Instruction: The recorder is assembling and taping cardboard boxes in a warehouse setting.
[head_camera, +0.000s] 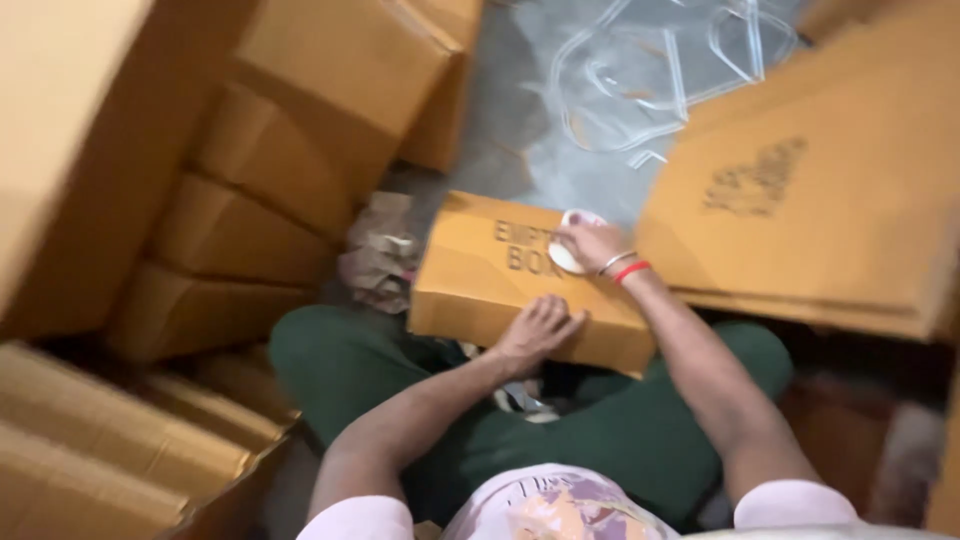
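A long brown cardboard box (480, 275) with dark printed lettering rests across my lap, over green trousers. My left hand (540, 327) presses down on the box's near edge, fingers curled over it. My right hand (592, 243), with a red band and a metal bangle at the wrist, is closed on a white roll of tape (566, 252) held against the box's top face at its far right end.
Stacked brown cartons (280, 150) rise on the left and more lie at lower left (110, 450). Flattened cardboard sheets (820, 190) lie to the right. Clear plastic strapping loops (660, 70) sit on the grey floor ahead. Crumpled paper (380, 255) lies beside the box.
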